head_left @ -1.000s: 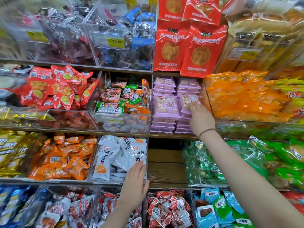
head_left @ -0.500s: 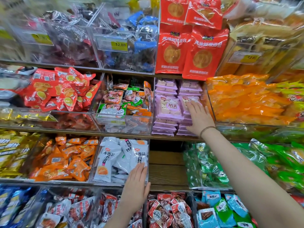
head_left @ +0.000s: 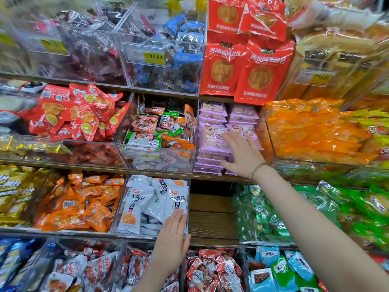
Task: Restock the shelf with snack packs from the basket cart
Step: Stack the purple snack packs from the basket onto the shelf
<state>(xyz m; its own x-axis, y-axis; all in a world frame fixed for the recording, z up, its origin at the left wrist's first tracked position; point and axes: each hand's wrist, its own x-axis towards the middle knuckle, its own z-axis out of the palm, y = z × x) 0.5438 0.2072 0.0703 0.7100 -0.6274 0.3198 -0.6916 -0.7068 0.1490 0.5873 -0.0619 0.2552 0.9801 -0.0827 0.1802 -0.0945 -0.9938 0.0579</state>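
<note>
Two stacks of purple snack packs (head_left: 212, 135) stand on the middle shelf. My right hand (head_left: 242, 153) lies flat against their front with its fingers spread, holding nothing. My left hand (head_left: 172, 239) rests flat and open on the front wall of the clear bin (head_left: 117, 207) of white snack packs (head_left: 147, 199) one shelf lower. The basket cart is out of view.
A bare wooden shelf gap (head_left: 212, 216) sits between the white packs' bin and the green packs (head_left: 265, 216). Clear bins of red (head_left: 73, 114), orange (head_left: 315, 131) and mixed packs (head_left: 160, 127) flank the purple stacks. Large red bags (head_left: 246, 66) hang above.
My right hand has slid left and slightly down across the front of the purple packs. My left hand has stayed on the bin front.
</note>
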